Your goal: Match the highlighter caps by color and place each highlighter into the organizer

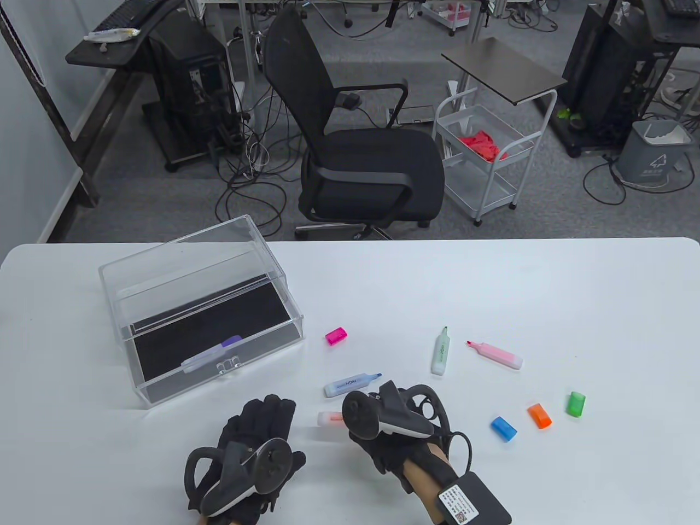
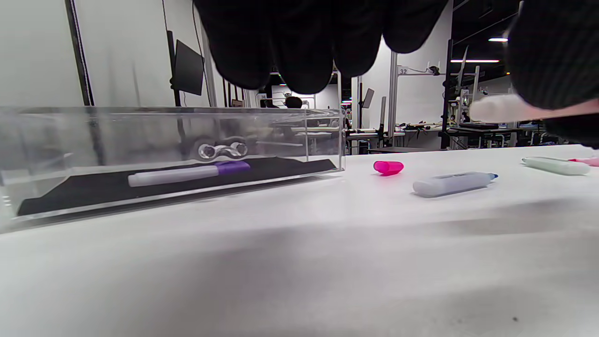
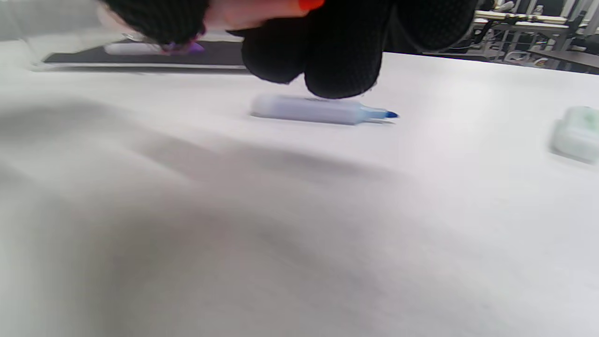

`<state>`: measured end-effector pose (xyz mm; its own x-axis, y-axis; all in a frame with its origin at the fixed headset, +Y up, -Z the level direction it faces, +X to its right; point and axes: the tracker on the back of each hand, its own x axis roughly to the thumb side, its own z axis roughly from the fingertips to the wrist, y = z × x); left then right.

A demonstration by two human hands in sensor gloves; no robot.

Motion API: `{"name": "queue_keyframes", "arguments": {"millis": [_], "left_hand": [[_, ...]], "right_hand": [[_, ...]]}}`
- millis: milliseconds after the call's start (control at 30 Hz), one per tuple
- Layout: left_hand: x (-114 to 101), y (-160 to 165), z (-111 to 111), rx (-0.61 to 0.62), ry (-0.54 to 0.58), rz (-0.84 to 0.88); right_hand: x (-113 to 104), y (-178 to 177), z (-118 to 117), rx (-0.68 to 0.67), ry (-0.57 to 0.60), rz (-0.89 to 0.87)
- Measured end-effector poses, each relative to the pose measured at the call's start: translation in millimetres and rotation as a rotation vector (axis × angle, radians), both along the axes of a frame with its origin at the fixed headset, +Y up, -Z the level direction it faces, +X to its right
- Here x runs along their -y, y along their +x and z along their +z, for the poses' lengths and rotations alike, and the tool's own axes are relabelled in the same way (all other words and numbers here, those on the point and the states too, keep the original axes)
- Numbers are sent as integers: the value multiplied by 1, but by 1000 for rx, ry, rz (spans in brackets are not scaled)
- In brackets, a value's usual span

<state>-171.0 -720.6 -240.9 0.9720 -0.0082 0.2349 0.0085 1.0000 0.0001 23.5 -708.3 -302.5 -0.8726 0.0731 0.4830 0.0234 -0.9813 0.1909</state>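
My right hand (image 1: 365, 437) grips a pale orange highlighter (image 1: 329, 418), whose end sticks out to the left; its orange tip (image 3: 310, 4) shows between the fingers. My left hand (image 1: 261, 416) lies flat on the table with straight fingers and holds nothing. A clear organizer (image 1: 284, 284) at the left holds a purple capped highlighter (image 1: 214, 353). Uncapped blue (image 1: 353, 384), green (image 1: 441, 351) and pink (image 1: 495, 354) highlighters lie on the table. Loose caps lie apart: pink (image 1: 336, 336), blue (image 1: 503, 428), orange (image 1: 540, 415), green (image 1: 576, 403).
The white table (image 1: 492, 284) ends at its far edge, with a black office chair (image 1: 361, 158) and a white cart (image 1: 486, 158) behind it on the floor.
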Motion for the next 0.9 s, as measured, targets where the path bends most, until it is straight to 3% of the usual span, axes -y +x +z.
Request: {"name": "queue_keyframes", "arguments": {"millis": [433,900], "left_hand": [[-1,6,1,38,40,39],[0,11,0,52,32,3]], "right_hand": [[-16,-38,14,-79,-91,-196],[-27,-29,20,-12,-103,-247]]}}
